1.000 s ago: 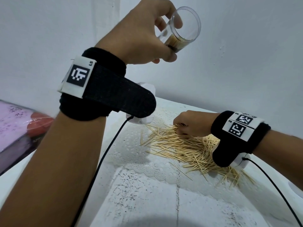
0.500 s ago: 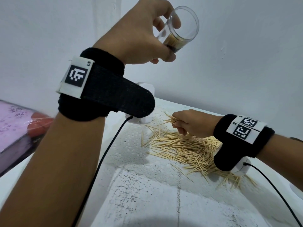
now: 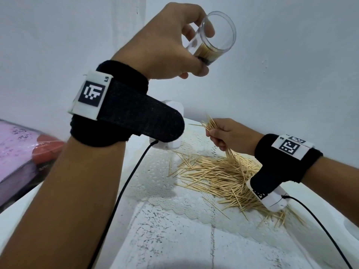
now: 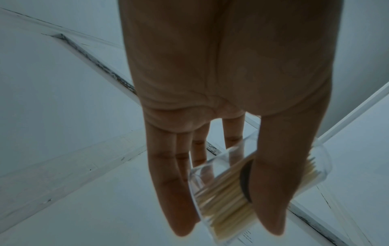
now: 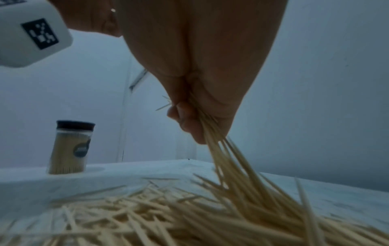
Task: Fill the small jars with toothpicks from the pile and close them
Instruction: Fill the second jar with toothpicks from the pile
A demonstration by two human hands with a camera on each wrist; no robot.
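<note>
My left hand (image 3: 174, 41) holds a clear open jar (image 3: 215, 38) high above the table, tilted with its mouth toward me. The jar (image 4: 248, 196) is partly filled with toothpicks, gripped between fingers and thumb. Lower right, my right hand (image 3: 227, 135) grips a bunch of toothpicks (image 3: 210, 124) just above the pile (image 3: 219, 177). In the right wrist view the bunch (image 5: 221, 149) hangs from my curled fingers (image 5: 187, 121) down to the pile (image 5: 168, 216). A filled jar with a dark lid (image 5: 70, 147) stands closed on the table at the left.
The pile lies on a white lace cloth (image 3: 155, 171) over a white speckled table (image 3: 165, 245). A white wall rises close behind. A pink and red bundle (image 3: 23, 152) lies at the left edge. Black cables run from both wrist cameras.
My right hand closed on toothpicks in the pile and lifted the bunch up and slightly away from it. The left hand kept the jar raised, almost still.
</note>
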